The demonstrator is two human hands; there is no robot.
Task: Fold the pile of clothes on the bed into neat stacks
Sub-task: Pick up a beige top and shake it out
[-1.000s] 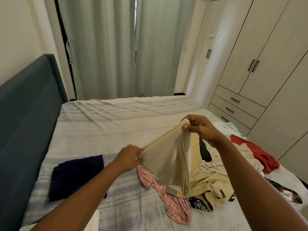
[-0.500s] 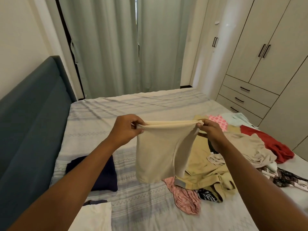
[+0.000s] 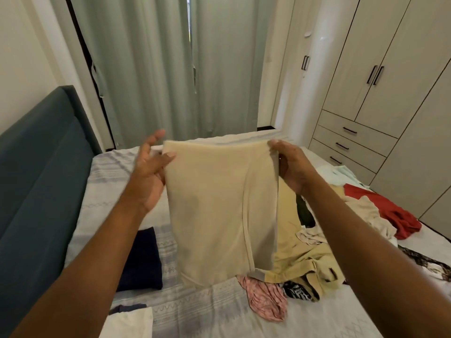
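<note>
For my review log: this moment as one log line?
phase: folding | item: cream garment held up above bed | right hand: pinches top corner | left hand: straight-fingered, touching other edge | pile: unfolded

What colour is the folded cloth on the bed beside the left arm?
The folded cloth is plain dark navy, best seen in the head view.

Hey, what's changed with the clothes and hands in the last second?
Both hands lifted the cream garment and spread it flat. The left hand loosened, fingers now straight at its edge; the right hand still pinches the top corner. Folded navy piece and pile unmoved.
</note>
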